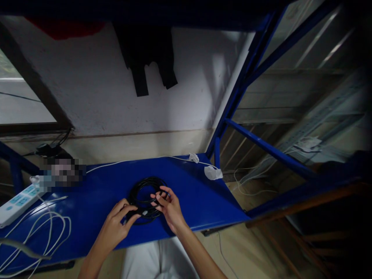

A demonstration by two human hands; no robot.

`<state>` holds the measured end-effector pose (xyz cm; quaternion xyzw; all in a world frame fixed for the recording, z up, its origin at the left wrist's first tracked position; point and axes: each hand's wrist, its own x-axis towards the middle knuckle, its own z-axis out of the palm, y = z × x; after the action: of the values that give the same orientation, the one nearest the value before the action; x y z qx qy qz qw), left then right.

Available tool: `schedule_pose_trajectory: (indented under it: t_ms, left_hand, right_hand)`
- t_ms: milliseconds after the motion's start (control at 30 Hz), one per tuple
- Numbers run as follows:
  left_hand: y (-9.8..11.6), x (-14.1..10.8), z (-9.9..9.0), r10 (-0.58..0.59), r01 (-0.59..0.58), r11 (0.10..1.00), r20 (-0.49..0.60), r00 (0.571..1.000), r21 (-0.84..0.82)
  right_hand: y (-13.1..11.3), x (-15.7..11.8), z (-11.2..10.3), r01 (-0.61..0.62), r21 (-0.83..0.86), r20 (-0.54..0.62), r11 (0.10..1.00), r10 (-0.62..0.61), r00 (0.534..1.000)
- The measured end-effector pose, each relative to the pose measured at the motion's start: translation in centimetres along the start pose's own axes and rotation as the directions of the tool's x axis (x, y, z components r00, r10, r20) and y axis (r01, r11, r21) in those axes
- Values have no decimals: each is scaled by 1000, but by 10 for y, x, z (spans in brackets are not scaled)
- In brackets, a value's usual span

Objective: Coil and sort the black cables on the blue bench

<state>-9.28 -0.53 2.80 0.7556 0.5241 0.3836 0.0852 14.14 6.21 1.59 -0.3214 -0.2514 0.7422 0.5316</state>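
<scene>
Left hand (119,221) pinches the near-left part of a round coil of glossy black sheathed cable (134,192), a small pale piece (145,212) just beyond its fingertips. Right hand (171,209) has fingers curled on the coil's opposite side. Coil is between both hands, on or just above the smooth blue tabletop (192,197). Judged light, springy, slightly slick; best gripped across several turns.

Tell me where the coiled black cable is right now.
In the head view, the coiled black cable is below and left of centre, between the left hand and right hand, at the blue tabletop.
</scene>
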Motion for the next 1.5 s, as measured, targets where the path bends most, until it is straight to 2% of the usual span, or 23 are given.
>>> schedule_pose_trajectory:
  t_ms: [100,267,400,600,800,1033,1133,1233,1367,1500]
  left_hand:
    - [6,4,7,23,-25,999,-74,997,-28]
    - [14,8,24,40,-41,999,-35,999,-27]
    - [13,10,31,-13,12,999,-21,1000,-31]
    - [6,15,34,-62,61,998,-55,997,-26]
    - [-7,21,27,1,1,998,-31,1000,67]
    - [-11,49,6,71,-89,991,178,981,100]
    - [-9,62,-2,102,-130,985,223,969,113]
    - [-4,70,-13,146,-200,961,261,954,193]
    - [9,67,-25,205,-304,885,290,935,353]
    - [19,49,-19,260,-372,823,299,918,430]
  right_hand:
    - [1,-3,6,-9,-8,-10,1000,9,1000]
    - [1,-5,10,-7,-14,-13,1000,7,1000]
    - [1,-8,7,-18,-83,19,996,20,1000]
    - [4,-8,-1,48,-325,173,944,10,985]
    - [6,-3,-5,149,-448,180,882,-74,981]
    - [1,-4,6,133,-326,146,936,-89,985]
    - [-7,-3,13,115,-230,147,966,-83,986]
    - [-18,-2,17,102,-129,153,986,-82,985]
    - [-31,-8,13,87,-82,196,993,-70,978]
    - [-36,-16,0,73,-122,219,990,-45,975]
